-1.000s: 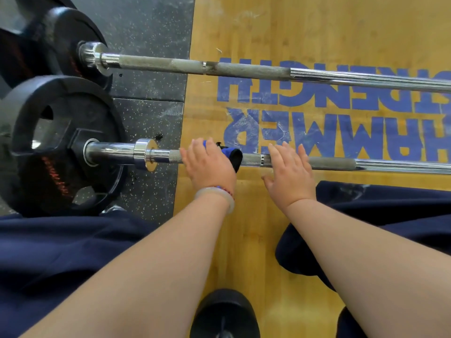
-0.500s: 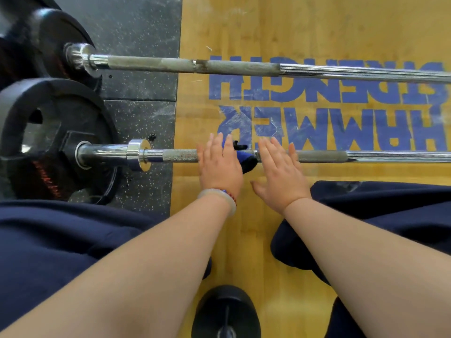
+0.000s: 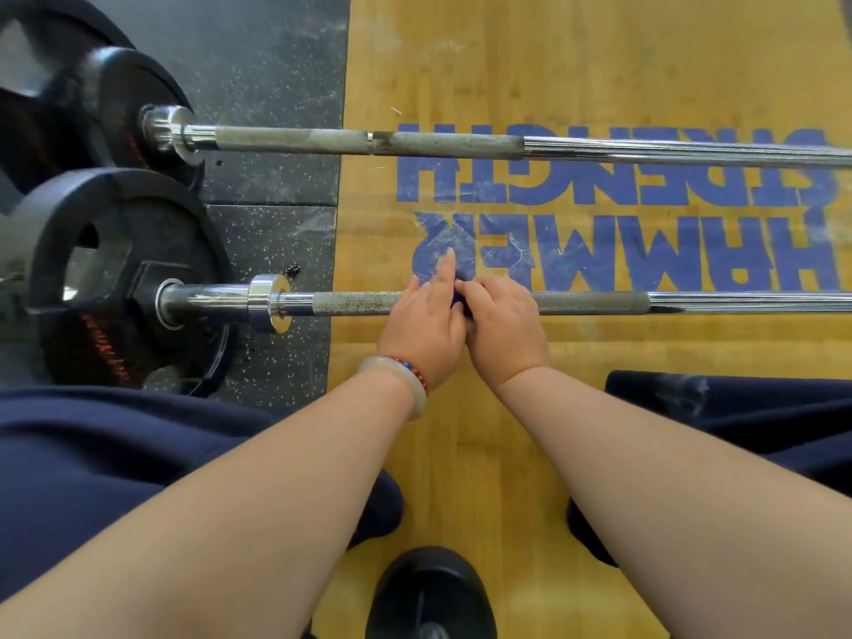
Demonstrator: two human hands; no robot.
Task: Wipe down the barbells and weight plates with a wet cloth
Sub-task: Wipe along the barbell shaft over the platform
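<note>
The person crouched over the near barbell, which lay on the floor across the edge where the speckled rubber mat met the wooden platform. Both hands sat on its rough grip section, pressed side by side. Only a small bit of the blue cloth showed, on the bar in the gap where the 2 hands touched.

The left hand, with a bracelet at the wrist, lay over the bar with 1 of its fingers pointing straight ahead and the rest bent down. I could not tell whether they had any of the cloth. The right hand had its fingers curled down over the bar and onto the cloth.

A black weight plate sat on the bar's left end, well apart from the hands. A 2nd barbell lay parallel beyond, also loaded with plates.
</note>
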